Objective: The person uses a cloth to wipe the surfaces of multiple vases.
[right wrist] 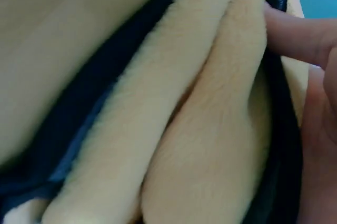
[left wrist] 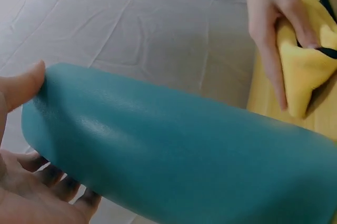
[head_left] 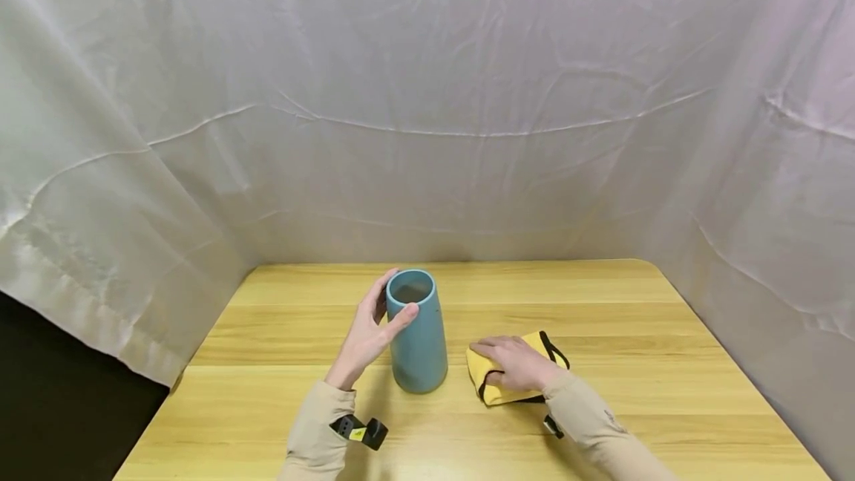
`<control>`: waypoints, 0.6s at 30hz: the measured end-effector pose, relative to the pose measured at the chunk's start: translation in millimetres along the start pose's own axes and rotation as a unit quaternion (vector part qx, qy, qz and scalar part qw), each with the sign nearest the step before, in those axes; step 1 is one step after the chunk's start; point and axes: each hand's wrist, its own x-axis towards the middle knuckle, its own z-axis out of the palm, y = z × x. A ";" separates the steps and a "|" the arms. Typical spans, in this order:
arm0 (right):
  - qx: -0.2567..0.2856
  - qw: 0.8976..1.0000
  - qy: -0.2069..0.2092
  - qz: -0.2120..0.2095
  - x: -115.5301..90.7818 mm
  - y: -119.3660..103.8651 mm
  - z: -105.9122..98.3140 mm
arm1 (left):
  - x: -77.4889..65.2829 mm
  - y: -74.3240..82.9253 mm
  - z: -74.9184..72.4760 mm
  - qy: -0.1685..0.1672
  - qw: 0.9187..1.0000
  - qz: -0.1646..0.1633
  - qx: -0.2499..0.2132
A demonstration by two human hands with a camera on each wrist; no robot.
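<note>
A tall blue vase (head_left: 419, 347), wider at its base, stands upright on the wooden table, its round mouth facing up. My left hand (head_left: 366, 332) holds it near the rim, thumb on the near side and fingers round the far left side; the left wrist view shows the smooth wall of the vase (left wrist: 174, 145) between them. To the right of the vase, my right hand (head_left: 517, 364) grips a folded yellow cloth (head_left: 534, 344) with black edging. In the right wrist view, the soft folds of the cloth (right wrist: 205, 145) fill most of the picture, with the thumb against its edge.
The wooden table (head_left: 641, 362) has rounded far corners. A pale grey curtain (head_left: 441, 169) hangs behind it and along both sides. A dark area (head_left: 60, 392) lies beyond the table at lower left. Each sleeved wrist carries a small black device.
</note>
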 end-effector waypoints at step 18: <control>-0.029 0.952 0.201 0.229 -69.2 99.3 -15.2 | -23.7 -89.5 -73.7 0.029 0.864 -0.040 0.501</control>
